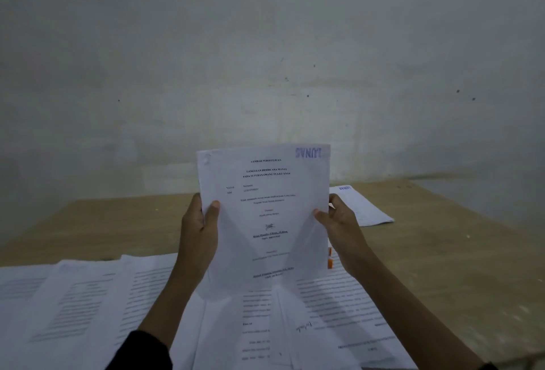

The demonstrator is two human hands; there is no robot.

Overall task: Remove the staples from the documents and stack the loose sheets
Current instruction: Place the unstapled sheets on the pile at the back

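Observation:
I hold a white printed document [265, 216] upright in front of me, with a purple stamp at its top right corner and a crease mark at the top left corner. My left hand [199, 231] grips its left edge, thumb on the front. My right hand [339, 222] grips its right edge the same way. Below it, several printed sheets [124, 304] lie spread over the near part of the wooden table [442, 266]. One stamped stack of sheets [365, 207] lies further back on the right. A small orange object [330, 260] shows just beside the held paper's lower right edge.
A grey plaster wall [265, 59] rises right behind the table's far edge. Bare wood shows at the far left [103, 222] and along the right side of the table.

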